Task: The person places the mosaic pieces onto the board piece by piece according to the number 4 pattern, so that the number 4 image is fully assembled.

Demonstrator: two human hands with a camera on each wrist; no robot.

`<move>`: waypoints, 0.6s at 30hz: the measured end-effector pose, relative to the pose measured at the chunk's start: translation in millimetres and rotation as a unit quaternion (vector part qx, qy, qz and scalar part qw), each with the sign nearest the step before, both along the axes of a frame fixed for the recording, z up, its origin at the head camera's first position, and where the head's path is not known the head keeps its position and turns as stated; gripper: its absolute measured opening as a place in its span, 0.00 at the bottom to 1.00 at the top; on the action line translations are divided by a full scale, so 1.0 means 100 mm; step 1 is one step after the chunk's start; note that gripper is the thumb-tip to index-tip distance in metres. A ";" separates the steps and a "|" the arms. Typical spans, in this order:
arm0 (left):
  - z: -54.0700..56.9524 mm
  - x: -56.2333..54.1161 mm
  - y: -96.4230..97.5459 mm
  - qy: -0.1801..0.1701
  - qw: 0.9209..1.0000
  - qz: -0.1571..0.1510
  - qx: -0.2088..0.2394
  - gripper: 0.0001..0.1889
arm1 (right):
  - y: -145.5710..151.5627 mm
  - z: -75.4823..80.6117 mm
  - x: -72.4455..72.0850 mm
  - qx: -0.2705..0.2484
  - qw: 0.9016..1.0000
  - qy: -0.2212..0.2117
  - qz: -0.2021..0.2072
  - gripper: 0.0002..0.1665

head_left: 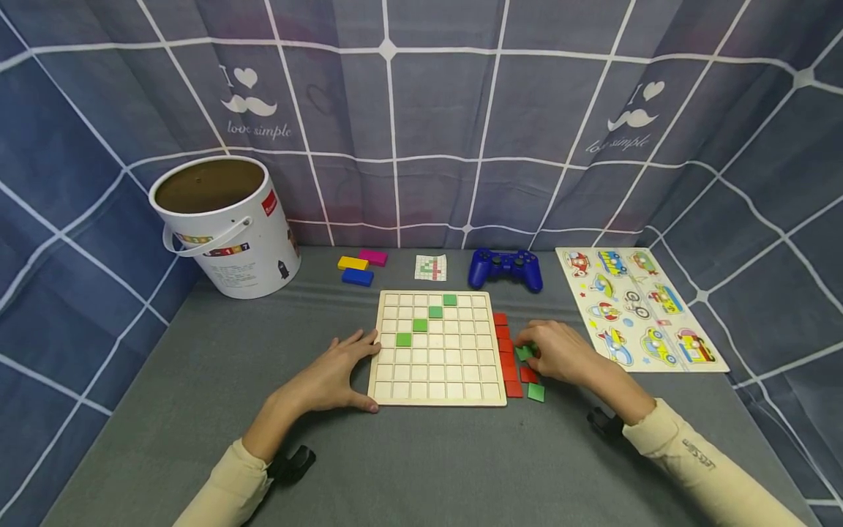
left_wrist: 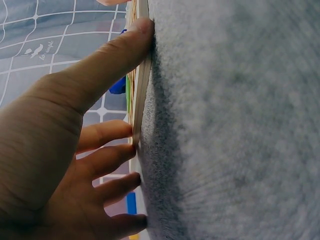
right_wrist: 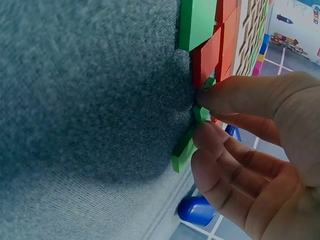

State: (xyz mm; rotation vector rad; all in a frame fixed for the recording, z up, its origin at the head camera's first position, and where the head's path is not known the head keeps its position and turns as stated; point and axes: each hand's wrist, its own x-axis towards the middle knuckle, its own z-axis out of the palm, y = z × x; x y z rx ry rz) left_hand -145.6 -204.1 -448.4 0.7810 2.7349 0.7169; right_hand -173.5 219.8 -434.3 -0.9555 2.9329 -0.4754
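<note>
A wooden grid board point(head_left: 437, 373) lies on the table, with several green tiles point(head_left: 404, 339) set in its squares along a diagonal. My left hand point(head_left: 336, 373) rests at the board's left edge, fingers spread and thumb touching the near corner; the left wrist view shows the thumb point(left_wrist: 107, 65) along the board's side point(left_wrist: 143, 85). To the right of the board, my right hand point(head_left: 556, 350) pinches a green tile point(right_wrist: 201, 114) between thumb and fingers, low over the table. Red tiles point(head_left: 507, 359) line the board's right side, and another green tile point(head_left: 536, 393) lies nearer me.
A white bucket point(head_left: 257, 271) stands at the back left. Yellow point(head_left: 353, 263), magenta point(head_left: 374, 257) and blue point(head_left: 358, 277) blocks lie behind the board, beside a small pattern card point(head_left: 431, 268) and a blue game controller point(head_left: 505, 268). A picture puzzle board point(head_left: 612, 307) lies at right.
</note>
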 end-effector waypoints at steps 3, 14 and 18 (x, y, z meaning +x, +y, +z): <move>0.01 0.00 0.00 0.002 1.000 -0.001 0.001 0.55 | 0.01 0.01 0.00 -0.002 1.000 0.001 -0.005 0.18; -0.02 0.00 0.00 0.004 1.000 -0.001 -0.002 0.55 | 0.03 -0.01 0.00 -0.004 1.000 0.004 -0.018 0.15; -0.02 0.00 0.00 0.002 1.000 0.000 -0.004 0.55 | 0.02 -0.01 -0.01 -0.006 1.000 0.007 -0.019 0.15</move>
